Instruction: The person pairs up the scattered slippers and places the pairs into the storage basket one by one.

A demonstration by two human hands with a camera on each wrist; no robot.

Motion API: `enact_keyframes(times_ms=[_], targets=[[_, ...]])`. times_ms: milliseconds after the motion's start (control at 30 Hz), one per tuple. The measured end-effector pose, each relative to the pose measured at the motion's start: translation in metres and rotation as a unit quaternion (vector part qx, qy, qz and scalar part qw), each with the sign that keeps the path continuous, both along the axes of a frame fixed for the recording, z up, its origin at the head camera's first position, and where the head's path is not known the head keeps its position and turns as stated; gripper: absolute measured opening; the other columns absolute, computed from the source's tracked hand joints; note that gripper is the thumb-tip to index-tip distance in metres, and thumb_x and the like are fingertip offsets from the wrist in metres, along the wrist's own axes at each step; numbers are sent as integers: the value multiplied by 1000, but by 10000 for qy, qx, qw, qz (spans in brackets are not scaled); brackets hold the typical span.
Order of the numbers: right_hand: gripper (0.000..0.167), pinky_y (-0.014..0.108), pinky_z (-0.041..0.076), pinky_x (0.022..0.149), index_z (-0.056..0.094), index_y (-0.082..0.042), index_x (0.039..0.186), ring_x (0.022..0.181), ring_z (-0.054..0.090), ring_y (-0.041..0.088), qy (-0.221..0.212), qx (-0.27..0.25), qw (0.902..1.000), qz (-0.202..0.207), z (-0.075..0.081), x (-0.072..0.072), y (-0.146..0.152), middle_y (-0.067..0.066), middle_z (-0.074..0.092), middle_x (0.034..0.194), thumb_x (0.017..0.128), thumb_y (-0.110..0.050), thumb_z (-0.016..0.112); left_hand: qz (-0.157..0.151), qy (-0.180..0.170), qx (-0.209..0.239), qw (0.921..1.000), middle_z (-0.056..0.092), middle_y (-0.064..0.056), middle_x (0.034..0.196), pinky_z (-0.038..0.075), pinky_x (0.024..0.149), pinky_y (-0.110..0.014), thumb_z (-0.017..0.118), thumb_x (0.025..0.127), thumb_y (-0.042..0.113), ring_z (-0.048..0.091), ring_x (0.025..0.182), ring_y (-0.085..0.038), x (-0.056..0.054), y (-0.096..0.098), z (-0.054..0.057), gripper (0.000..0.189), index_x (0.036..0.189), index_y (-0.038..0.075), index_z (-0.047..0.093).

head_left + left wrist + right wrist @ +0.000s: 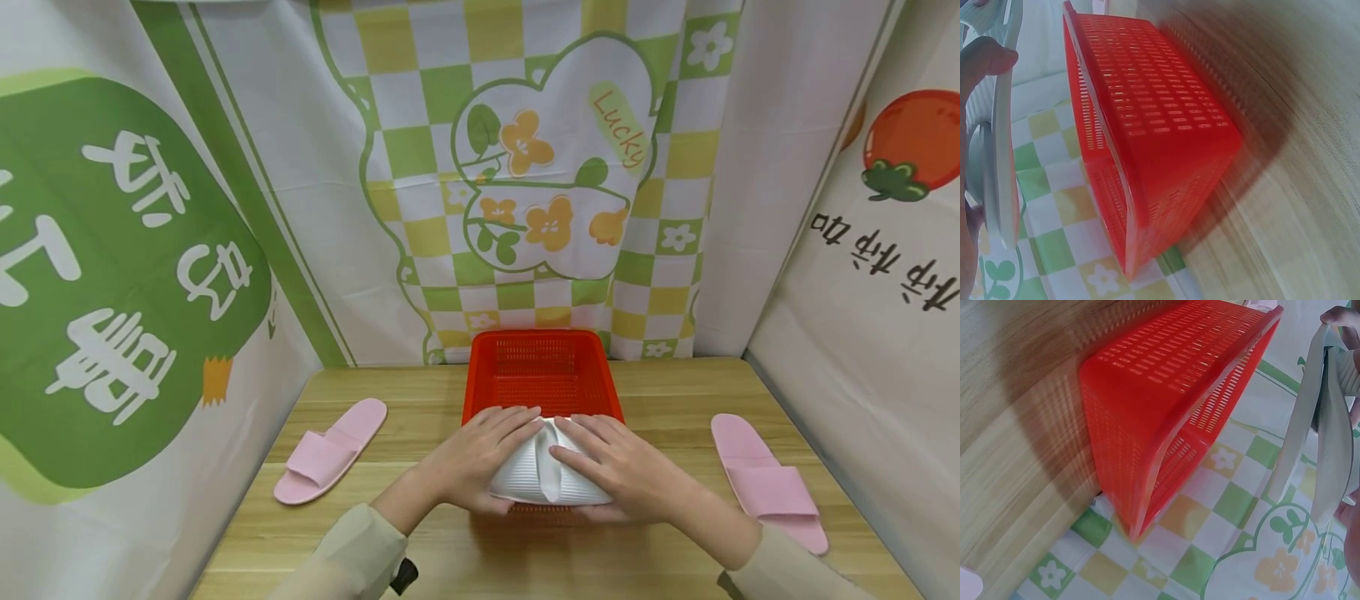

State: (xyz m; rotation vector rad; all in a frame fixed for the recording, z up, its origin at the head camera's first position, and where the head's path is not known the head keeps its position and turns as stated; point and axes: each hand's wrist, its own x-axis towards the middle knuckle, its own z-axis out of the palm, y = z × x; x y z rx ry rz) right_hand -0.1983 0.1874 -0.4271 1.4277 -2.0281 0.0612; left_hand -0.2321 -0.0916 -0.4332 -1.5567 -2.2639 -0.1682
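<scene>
Grip, both sides: your left hand (480, 458) and right hand (618, 467) grasp a pair of white slippers (517, 475), fingers over the ribbed uppers, thumbs near the lower edge. Location of the pair: raised over the near end of the red basket (543, 335), apart from its rim in both wrist views. Hazard one: slippage between the two; the right wrist view shows a dark gap between the soles, so an easing of pressure from either side could let one slide out and drop. Hazard two: a catch on the rim, should you lower the pair while it sits this close to the near wall; the basket might then tip or skid. Hazard three: crushed uppers, if you squeeze harder than soft material bears. Obstructions: your own hands and the pair hide the middle of the near rim from the head view. Surroundings: one pink slipper (322, 458) lying on the bench (255, 550) to your left, another pink slipper (772, 492) to your right, both well apart from the basket and clear of your forearms; behind, a checked cloth (405, 150) hanging past the basket's far end, limiting any forward push.
</scene>
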Motion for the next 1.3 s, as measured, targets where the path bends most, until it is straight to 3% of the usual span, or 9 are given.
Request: enact_keyframes(times_ms=[167, 467, 1067, 1300], targets=[[63, 47, 46, 92, 55, -7, 131, 114, 53, 37, -10, -19, 10000, -22, 0, 0, 0, 23, 52, 134, 85, -51, 57, 62, -56, -38, 10000, 30, -8, 155, 31, 109, -45, 76, 69, 47, 32, 138, -24, 0, 0, 1, 102, 150, 6, 29], [68, 47, 45, 92, 55, -9, 131, 114, 53, 37, -35, 69, 9999, -132, 2, 1, 0, 22, 51, 135, 80, -52, 62, 75, 92, -1, 9999, 32, -10, 154, 32, 109, -45, 76, 69, 49, 33, 138, -25, -1, -1, -1, 103, 150, 5, 30], [59, 48, 47, 91, 56, -8, 130, 115, 53, 38, -37, -67, 9999, -146, 1, 0, 1, 22, 52, 135, 92, -52, 46, 164, 22, 134, 9998, 30, -9, 155, 25, 113, -46, 77, 70, 47, 29, 141, -26, -2, -2, -1, 101, 150, 7, 29], [59, 49, 47, 91, 57, -8, 128, 115, 53, 38, 33, -128, 9998, -147, -2, -3, 3, 23, 52, 134, 88, -51, 54, 160, 173, 270, 9994, 32, -11, 154, 29, 110, -50, 77, 70, 48, 32, 139, -29, -4, -6, 1, 101, 149, 6, 30]])
